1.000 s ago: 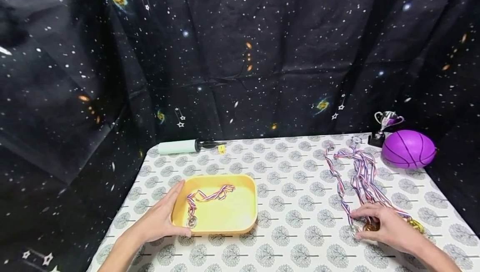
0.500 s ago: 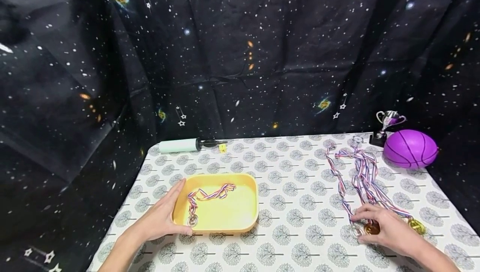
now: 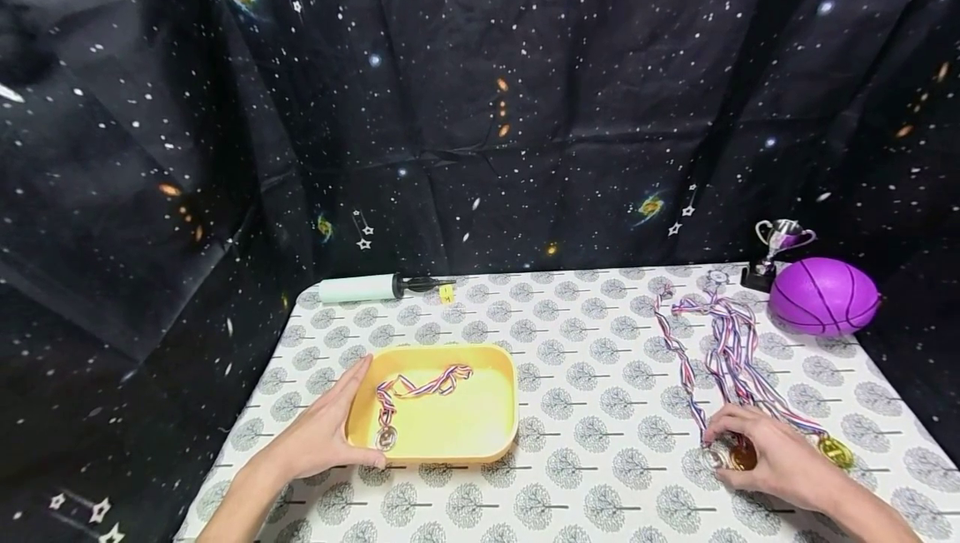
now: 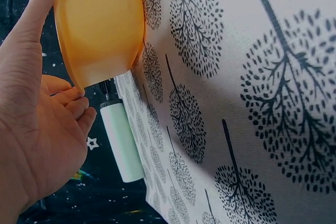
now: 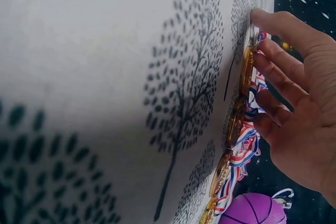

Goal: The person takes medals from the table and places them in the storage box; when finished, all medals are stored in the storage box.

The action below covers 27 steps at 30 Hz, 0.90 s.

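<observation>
My left hand (image 3: 318, 435) grips the left end of a yellow plastic tub (image 3: 442, 433), thumb at its front and fingers along its side. Inside the tub lies a silver-coloured medal (image 3: 386, 439) with a red, white and blue ribbon. On the right, my right hand (image 3: 783, 455) pinches a silver medal (image 3: 712, 458) flat on the table between thumb and index finger. A bronze medal (image 3: 743, 455) lies under the hand, and a gold medal (image 3: 835, 451) beside it. In the right wrist view several medals (image 5: 235, 121) stand in a row by my fingers.
Tangled striped ribbons (image 3: 731, 347) stretch back from the medals. A purple ball (image 3: 825, 296) and a small silver trophy cup (image 3: 778, 236) stand at the back right. A mint-green hand pump (image 3: 360, 288) lies at the back left. Behind hangs a dark star-patterned cloth (image 3: 480, 110).
My right thumb and index finger have closed in on the silver medal, and more of the bronze and gold medals shows. The left hand and tub have stayed in place.
</observation>
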Motion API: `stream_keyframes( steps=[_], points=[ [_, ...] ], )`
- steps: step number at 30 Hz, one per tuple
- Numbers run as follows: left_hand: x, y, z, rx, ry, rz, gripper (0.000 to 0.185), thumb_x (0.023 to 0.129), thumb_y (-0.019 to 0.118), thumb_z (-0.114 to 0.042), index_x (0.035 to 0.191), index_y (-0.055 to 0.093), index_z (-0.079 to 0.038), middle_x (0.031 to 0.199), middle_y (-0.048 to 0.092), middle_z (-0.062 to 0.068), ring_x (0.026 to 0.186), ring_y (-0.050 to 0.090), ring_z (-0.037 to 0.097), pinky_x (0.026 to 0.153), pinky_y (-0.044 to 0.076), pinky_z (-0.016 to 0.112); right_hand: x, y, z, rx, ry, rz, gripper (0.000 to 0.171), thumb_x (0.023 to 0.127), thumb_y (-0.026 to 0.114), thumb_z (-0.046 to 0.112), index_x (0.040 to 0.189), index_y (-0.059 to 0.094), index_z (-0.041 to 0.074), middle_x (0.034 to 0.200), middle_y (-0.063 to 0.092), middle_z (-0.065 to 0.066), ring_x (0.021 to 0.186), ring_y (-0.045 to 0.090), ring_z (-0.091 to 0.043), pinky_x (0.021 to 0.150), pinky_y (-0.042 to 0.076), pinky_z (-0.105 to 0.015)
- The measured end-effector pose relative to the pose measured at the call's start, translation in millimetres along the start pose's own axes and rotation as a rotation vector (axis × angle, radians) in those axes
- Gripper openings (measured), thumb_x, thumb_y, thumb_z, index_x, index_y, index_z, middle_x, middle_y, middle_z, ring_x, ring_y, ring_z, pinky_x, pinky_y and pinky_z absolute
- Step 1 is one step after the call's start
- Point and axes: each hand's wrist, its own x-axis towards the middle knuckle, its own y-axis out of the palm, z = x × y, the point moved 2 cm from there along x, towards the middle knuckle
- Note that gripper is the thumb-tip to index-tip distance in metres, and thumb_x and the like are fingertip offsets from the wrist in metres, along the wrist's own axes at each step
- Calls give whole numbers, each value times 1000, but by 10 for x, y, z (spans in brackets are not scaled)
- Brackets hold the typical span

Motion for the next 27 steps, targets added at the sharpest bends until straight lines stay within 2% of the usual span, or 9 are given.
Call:
stream_keyframes(
  steps=[3,6,12,16,17,20,23,24,27],
  points=[
    [-1,0,-1,0,2,-1,148,65,95,-66,170,12,-2,175,18,19,158,26,40,121,34,58,10,25,6,35,-23,-10,57,58,102,25,103,68,36,110,63,19,101,61,-5,94,43,-9],
    [-5,3,-2,-8,1,0,148,65,95,-65,169,14,0,175,18,20,158,26,40,121,32,57,22,23,13,60,-26,-13,59,57,101,21,103,66,34,107,62,19,97,58,-3,91,42,-8],
    [-4,4,3,-11,1,0,148,65,95,-66,169,13,-1,175,18,20,158,25,40,121,32,56,74,-82,51,57,23,-13,56,58,100,18,104,69,29,104,61,22,95,59,-3,82,55,-21],
    [-4,5,2,-8,-2,1,148,65,95,-66,170,13,-1,175,18,20,158,25,40,121,32,57,146,-207,76,54,63,-9,55,61,100,17,107,70,24,104,65,19,94,60,-3,78,58,-28],
    [-5,6,1,-8,-4,1,148,65,95,-66,170,13,-1,175,18,20,158,25,40,121,31,57,169,-242,78,66,76,-3,55,62,100,16,108,70,23,105,66,17,87,60,-2,75,58,-28],
    [-6,9,0,-6,-7,1,148,65,95,-67,170,13,-1,175,18,21,158,25,41,121,31,58,248,-353,82,44,105,4,55,64,100,18,110,71,23,108,68,15,91,63,-4,78,61,-34],
    [-6,10,0,-6,-9,0,147,66,95,-66,170,13,-1,175,18,21,158,25,41,121,32,59,349,-471,82,34,102,10,56,65,100,17,112,71,22,110,69,14,94,66,-9,82,63,-40],
    [-6,9,-1,-7,-9,0,147,66,95,-66,170,13,-1,175,18,21,158,25,41,121,32,59,387,-515,81,16,97,4,56,64,100,17,113,72,22,109,70,15,102,67,-12,85,63,-42],
    [-2,6,-1,-4,-7,0,147,66,94,-67,170,13,-1,175,18,21,158,26,41,121,33,60,516,-671,76,5,79,2,55,66,99,16,114,73,18,110,72,10,104,68,-20,88,62,-46]
  ],
)
